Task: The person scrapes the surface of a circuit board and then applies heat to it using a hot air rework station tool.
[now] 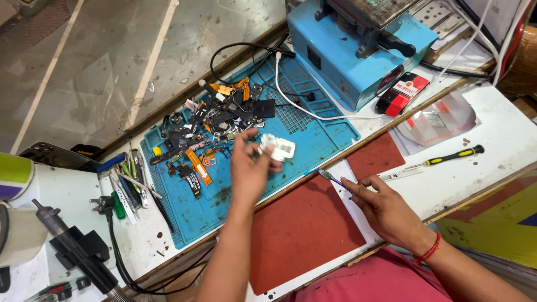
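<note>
Left hand (250, 168) pinching one small white part (278, 148) over one blue mat (313, 140), right hand (386, 210) gripping one purple-handled tool (333, 179)

A white desk (503, 131) is carrying a blue work mat (313, 140), two red pads (302, 229), a blue machine (358, 45), a yellow-handled screwdriver (453, 155) and a row of hand tools (130, 184) lying beside the mat's left edge.

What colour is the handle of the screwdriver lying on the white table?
The screwdriver has a black and yellow handle, seen in the head view, beyond the right hand.
</note>
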